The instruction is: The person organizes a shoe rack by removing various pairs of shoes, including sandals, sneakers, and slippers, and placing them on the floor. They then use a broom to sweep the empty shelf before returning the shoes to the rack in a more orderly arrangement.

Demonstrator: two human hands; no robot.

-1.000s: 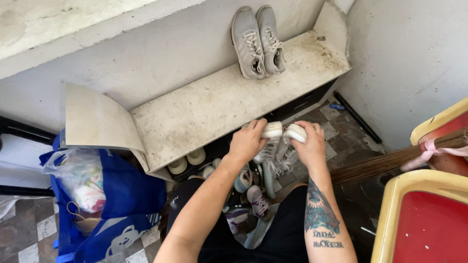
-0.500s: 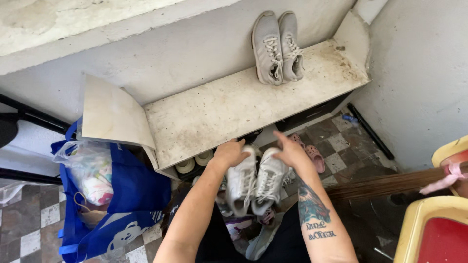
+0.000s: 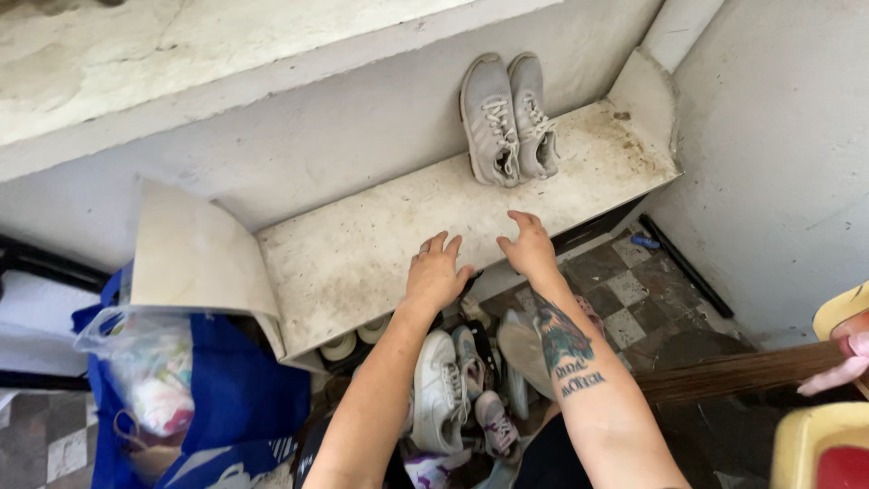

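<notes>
My left hand [image 3: 434, 270] and my right hand [image 3: 529, 244] are both empty, fingers spread, over the front edge of a dirty white shoe cabinet top [image 3: 362, 244]. Below my forearms a pair of white lace-up sneakers [image 3: 441, 391] lies on a heap of shoes on the floor; the second one [image 3: 523, 351] is partly hidden behind my right forearm. A pair of grey sneakers [image 3: 507, 118] stands at the back of the cabinet top, against the wall.
A blue bag [image 3: 217, 389] with a plastic bag [image 3: 149, 362] of items sits left of the cabinet. Shoes fill the cabinet's open shelf [image 3: 358, 337]. A broom [image 3: 733, 373] and yellow-red furniture [image 3: 828, 444] are at right. Checkered floor tiles [image 3: 634, 290].
Both hands held the white sneakers up, lowered them onto the shoe heap, then let go and rose to the cabinet's front edge. The camera shifted slightly.
</notes>
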